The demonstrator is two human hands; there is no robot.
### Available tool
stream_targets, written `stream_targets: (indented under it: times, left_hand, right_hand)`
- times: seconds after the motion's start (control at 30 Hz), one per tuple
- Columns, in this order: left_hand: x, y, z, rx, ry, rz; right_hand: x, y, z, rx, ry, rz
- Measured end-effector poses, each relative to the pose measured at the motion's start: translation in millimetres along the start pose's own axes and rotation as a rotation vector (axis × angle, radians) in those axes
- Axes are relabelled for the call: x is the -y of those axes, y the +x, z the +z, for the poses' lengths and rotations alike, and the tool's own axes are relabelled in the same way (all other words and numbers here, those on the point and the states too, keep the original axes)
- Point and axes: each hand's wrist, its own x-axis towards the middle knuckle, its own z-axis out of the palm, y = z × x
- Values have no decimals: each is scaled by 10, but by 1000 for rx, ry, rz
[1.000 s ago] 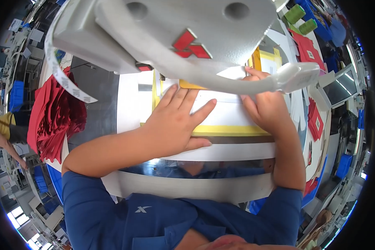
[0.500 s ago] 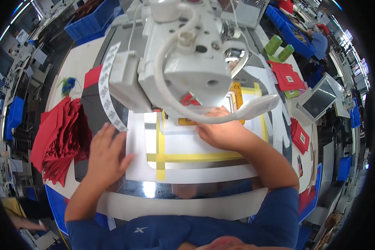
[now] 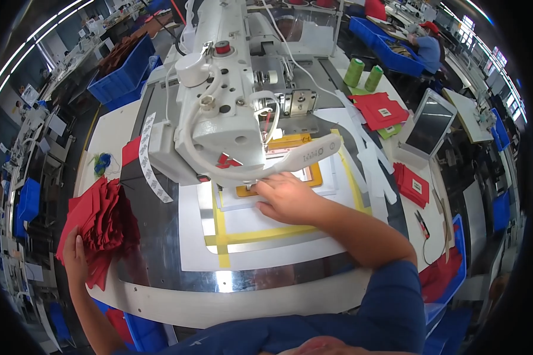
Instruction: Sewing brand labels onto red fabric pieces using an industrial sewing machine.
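Note:
My left hand is at the near left side of a thick stack of red fabric pieces. Its fingers are stretched up along the stack's outer edge and touch it. My right hand rests beneath the white sewing machine head, at the near edge of a yellow frame. Its fingers are bent and close together; a white gooseneck lamp partly covers the fingertips, so what they hold is hidden. Under the frame lies a white sheet marked off with yellow tape.
A measuring-type strip hangs beside the machine. To the right are green thread cones, red pieces, another red stack, a tablet screen and small snips. Blue bins flank the table. Another person sits far right.
My left hand has moved left from the table beside the white sheet to the red stack. My right hand stays at the yellow frame. The whole view has shifted.

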Motion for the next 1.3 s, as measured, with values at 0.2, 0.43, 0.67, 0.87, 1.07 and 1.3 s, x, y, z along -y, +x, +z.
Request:
stream_targets:
  times: [0.2,0.43,0.67,0.87,1.07,1.3]
  left_hand:
    - [337,91,-114,8,185,-15]
    - [94,75,-124,-29,495,74]
    - [168,143,-51,-156,457,130]
    - [-58,227,-47,-289,38,23]
    - [-406,357,194,-496,279,432]
    - [-1900,-437,1230,327,227,592]
  right_hand:
    - [-40,-2,88,-95,-36,-75]
    - [-10,-7,49,-62,-24,-65]
    - [-40,2,47,-62,-26,-68]
    - [-7,5,21,-76,-2,-85]
    - [85,22,22,-195,9,-127]
    - [456,-16,-138,-191,-78,-366]
